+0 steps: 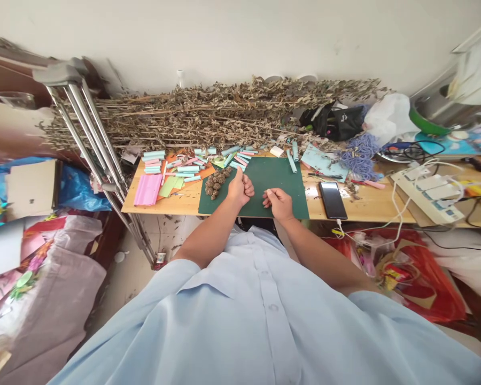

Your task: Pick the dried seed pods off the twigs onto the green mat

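My left hand (241, 188) is closed in a fist with the thumb on top, over a green cutting mat (260, 171). Whatever lies inside the fist is hidden. Just left of it sits a cluster of brown, rough-textured clumps (216, 183) that look like dried plant matter. My right hand (279, 203) is near the mat's front edge, its thumb and fingertips pinched together; anything between them is too small to name. A gap separates the two hands.
Dried leafy stalks (192, 115) are heaped along the wall. Small blue and pink paper rolls (188, 169) lie behind and left of the mat. Rightward are a phone (332, 200) on a cable and a power strip (428, 192). Metal crutches (92, 139) lean at the table's left end.
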Tool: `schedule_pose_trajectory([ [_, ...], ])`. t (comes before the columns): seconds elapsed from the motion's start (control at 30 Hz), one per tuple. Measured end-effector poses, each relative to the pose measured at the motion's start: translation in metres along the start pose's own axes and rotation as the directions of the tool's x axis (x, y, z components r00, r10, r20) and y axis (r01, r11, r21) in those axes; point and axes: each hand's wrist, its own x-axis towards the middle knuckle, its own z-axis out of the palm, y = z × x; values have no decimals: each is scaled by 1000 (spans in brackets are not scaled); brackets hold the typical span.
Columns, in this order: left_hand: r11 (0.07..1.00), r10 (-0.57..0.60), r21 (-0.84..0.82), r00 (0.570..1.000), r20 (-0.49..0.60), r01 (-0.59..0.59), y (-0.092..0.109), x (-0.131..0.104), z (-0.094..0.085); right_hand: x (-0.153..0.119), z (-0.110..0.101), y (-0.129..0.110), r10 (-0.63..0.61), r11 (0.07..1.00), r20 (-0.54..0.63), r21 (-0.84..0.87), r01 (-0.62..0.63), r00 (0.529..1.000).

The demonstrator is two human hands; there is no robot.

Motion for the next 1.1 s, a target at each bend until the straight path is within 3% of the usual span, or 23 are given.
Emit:
schedule_pose_trajectory([
  [0.3,996,-70,-48,996,52,72,8,-5,-4,-2,0,1,-9,1000,15,11,9,1000],
  [0.57,990,24,-140,1000,0,-23,1,1,-8,-4,-1,-3,-13,1000,22,10,12,1000],
  [0.73,990,-17,-140,997,-80,5,1,4,-11,-5,-1,-6,-5,1000,20,-6,5,1000],
  [0.87,993,-43,-112,998,-39,38,5,-1,-11,-5,-1,-7,-12,1000,8,-14,12,1000],
  [1.0,996,-69,-49,998,8,69,10,-3,-10,-1,1,-3,6,995,22,-105,-4,1000],
  [1.1,1000,-17,-10,999,-29,17,10,-4,-7,3,3,2,-48,962,70,-265,65,996],
])
